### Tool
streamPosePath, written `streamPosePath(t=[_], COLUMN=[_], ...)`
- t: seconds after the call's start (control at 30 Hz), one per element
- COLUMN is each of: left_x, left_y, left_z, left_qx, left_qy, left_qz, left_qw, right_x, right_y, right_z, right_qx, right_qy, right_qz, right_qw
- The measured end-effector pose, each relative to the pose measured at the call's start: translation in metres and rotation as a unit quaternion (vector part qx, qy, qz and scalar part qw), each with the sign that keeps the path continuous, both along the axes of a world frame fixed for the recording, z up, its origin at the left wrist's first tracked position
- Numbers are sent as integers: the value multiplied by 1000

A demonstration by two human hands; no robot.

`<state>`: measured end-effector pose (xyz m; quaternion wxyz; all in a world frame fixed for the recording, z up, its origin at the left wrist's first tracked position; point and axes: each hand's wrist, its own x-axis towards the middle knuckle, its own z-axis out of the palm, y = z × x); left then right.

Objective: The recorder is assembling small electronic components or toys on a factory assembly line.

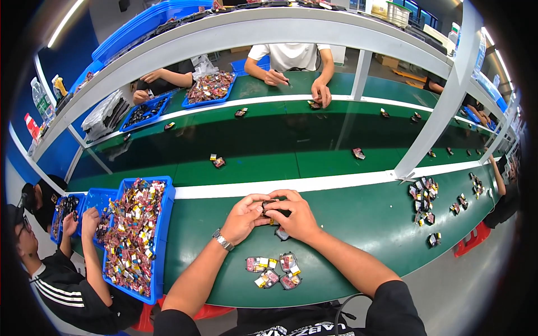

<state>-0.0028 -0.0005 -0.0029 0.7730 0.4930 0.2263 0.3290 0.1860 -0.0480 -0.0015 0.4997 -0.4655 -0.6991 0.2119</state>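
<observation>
My left hand (244, 217) and my right hand (295, 217) meet above the green work surface (213, 285). Between their fingertips they grip a small black plastic part (270, 208), mostly covered by the fingers. Just below my hands lies another small dark-edged piece (282, 233), partly hidden. Nearer to me rests a cluster of several small assemblies, with black edges, reddish insides and white and yellow tabs; one assembly (289, 281) sits at its lower right.
To my left stands a blue tray (162, 235) heaped with similar small parts; a co-worker's hands (89, 223) reach beside it. A conveyor belt (269, 147) carries scattered pieces past a white rail (269, 185). More assemblies (424, 196) lie right. A grey post (434, 106) rises there.
</observation>
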Motion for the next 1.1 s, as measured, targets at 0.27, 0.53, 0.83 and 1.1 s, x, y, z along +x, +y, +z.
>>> streamPosePath(t=[0.27, 0.53, 0.83, 1.1], left_x=[5, 1, -1, -3], left_y=[-2, 0, 2, 3], left_z=[-2, -5, -2, -9], left_qx=[6, 1, -32, -19], left_qy=[-12, -39, -48, -107], left_qz=[43, 41, 15, 19], left_qw=[999, 998, 998, 994], right_x=[-6, -11, -6, -14], right_y=[-1, -6, -4, -10], right_z=[-2, 12, 6, 16], right_qx=[-36, 27, 11, 31], right_qy=[29, 1, 21, 27], right_qz=[-6, -7, 6, 11], right_qw=[999, 1000, 1000, 999])
